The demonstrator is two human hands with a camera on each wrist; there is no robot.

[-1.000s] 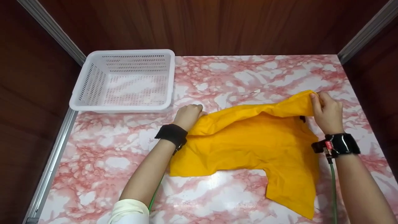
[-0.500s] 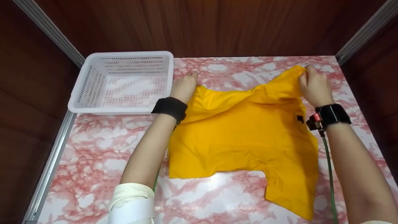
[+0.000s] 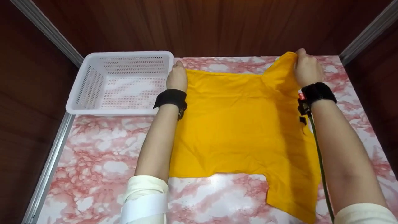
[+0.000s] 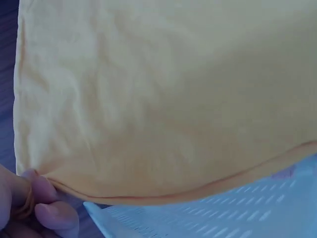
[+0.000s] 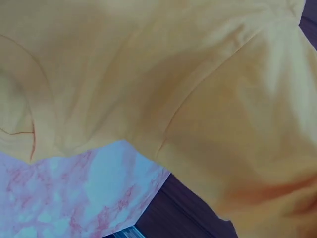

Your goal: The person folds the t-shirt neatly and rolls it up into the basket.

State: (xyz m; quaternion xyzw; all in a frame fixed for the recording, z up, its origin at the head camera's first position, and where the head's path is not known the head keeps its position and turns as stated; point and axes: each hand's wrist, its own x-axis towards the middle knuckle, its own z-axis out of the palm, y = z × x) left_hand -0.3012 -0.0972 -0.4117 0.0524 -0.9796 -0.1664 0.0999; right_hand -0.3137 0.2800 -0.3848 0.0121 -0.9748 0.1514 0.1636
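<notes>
A yellow T-shirt (image 3: 230,124) lies spread across the table, hem to the left, one sleeve pointing toward the front at right. My left hand (image 3: 177,77) holds its far left corner, beside the basket; in the left wrist view the fingers (image 4: 52,213) pinch the corner of the hem. At the far right my right hand (image 3: 308,70) grips the end of the other sleeve (image 3: 281,70), which is lifted. The right wrist view shows the shirt's sleeve seam and neckline (image 5: 32,109), but not the hand. A small black patch (image 3: 302,119) sits by the neckline.
A white perforated basket (image 3: 118,112) stands at the back left, close to my left hand. Brown wooden panels (image 3: 217,28) wall the back and sides of the pink marbled table (image 3: 102,149). A green cable (image 3: 320,161) runs along the right forearm.
Both hands have moved away toward the back wall, drawing the folded-over far edge of the T-shirt with them. The body of the shirt now lies flatter and wider.
</notes>
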